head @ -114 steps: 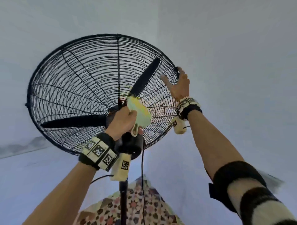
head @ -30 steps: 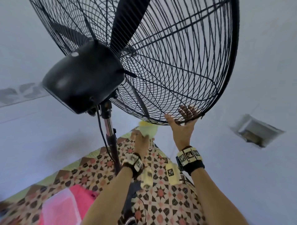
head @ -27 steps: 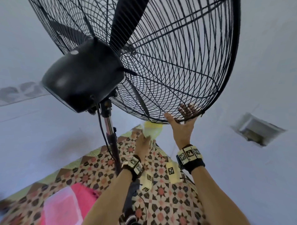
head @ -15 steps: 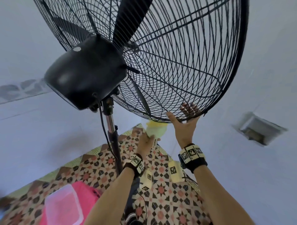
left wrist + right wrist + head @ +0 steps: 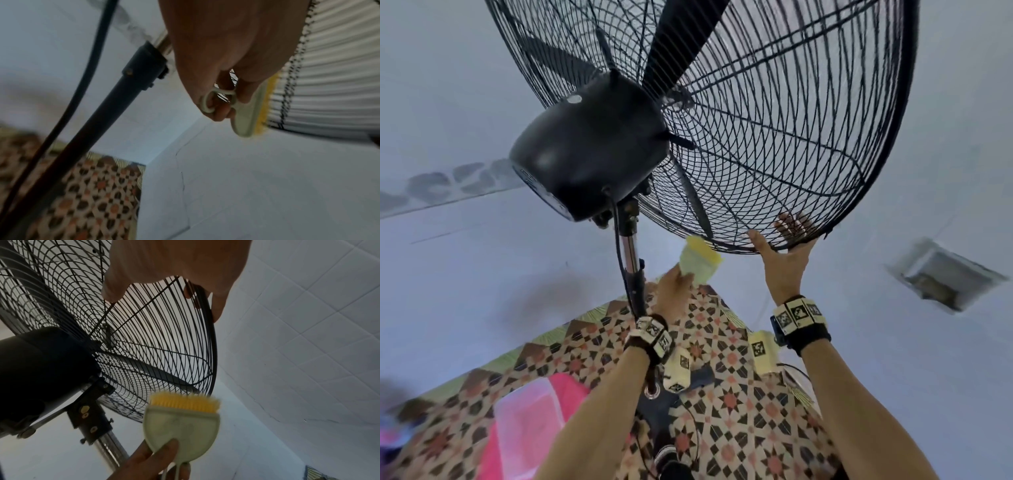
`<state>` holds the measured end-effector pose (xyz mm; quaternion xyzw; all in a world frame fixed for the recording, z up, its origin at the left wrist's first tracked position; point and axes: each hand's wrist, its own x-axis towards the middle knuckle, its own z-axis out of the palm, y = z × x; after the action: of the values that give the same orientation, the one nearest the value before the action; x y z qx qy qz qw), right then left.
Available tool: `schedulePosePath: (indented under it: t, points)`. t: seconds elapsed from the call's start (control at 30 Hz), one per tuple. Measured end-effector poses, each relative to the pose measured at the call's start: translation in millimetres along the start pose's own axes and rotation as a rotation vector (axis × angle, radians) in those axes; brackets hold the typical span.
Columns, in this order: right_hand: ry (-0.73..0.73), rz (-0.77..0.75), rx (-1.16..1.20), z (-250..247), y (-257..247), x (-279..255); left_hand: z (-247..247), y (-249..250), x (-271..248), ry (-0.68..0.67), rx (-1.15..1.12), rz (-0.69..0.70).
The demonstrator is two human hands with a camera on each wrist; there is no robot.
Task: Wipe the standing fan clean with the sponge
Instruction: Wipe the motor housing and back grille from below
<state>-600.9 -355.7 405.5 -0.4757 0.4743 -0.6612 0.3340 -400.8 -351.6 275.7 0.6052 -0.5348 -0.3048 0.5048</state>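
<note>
While the big black standing fan (image 5: 774, 137) towers overhead, its wire cage tilted, the right hand (image 5: 786, 263) steadies the rim at about five o'clock, fingers (image 5: 792, 222) hooked round the wires. At six o'clock the left hand (image 5: 673, 291) grips the sponge (image 5: 698, 262), pale-backed with a yellow bristly face, touching the cage's bottom edge. Mid-wipe, I'd say; next stroke needs pressure along the lower wires.
</note>
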Motion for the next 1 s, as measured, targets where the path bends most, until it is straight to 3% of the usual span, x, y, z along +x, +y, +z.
schedulePosePath:
  t: [0.1,0.13,0.27,0.33,0.43,0.5,0.57,0.63,0.7,0.87,0.93,1.0]
  points:
    - [0.008,-0.014,-0.017,0.9,2.3,0.5,-20.0,2.2,21.3,0.263,-0.288,-0.245]
    - [0.01,-0.016,-0.025,1.0,3.7,1.1,-23.1,7.3,29.6,0.311,-0.286,-0.301]
    - [0.018,-0.021,-0.033,-0.9,6.9,2.4,-1.8,17.4,39.7,0.272,-0.328,-0.371]
    - [0.016,-0.024,-0.025,-2.4,8.4,3.1,14.0,7.1,23.1,0.142,-0.326,-0.372]
    - [0.014,-0.022,-0.029,-2.5,7.2,2.0,19.7,-2.3,-11.0,-0.068,-0.385,-0.24]
    - [0.001,-0.015,-0.031,-2.0,8.3,2.1,14.4,1.6,-6.9,0.039,-0.475,-0.29]
    - [0.004,-0.024,-0.032,-1.8,8.5,2.7,7.8,11.0,16.6,0.26,-0.55,-0.382]
    - [0.005,-0.029,-0.033,-2.0,7.5,2.4,6.5,19.9,40.0,0.347,-0.571,-0.447]
    - [0.012,-0.018,-0.039,-2.8,6.8,1.8,13.1,24.3,40.5,0.31,-0.566,-0.472]
    - [0.006,-0.018,-0.059,-1.6,2.5,3.0,25.8,-6.5,-13.1,-0.137,-0.487,-0.296]
    - [-0.008,-0.018,-0.057,-0.8,0.5,2.5,15.8,-2.6,-12.5,-0.071,-0.507,-0.275]
    - [-0.006,-0.018,-0.056,-1.4,-0.5,2.5,-1.2,12.1,5.2,0.15,-0.483,-0.34]
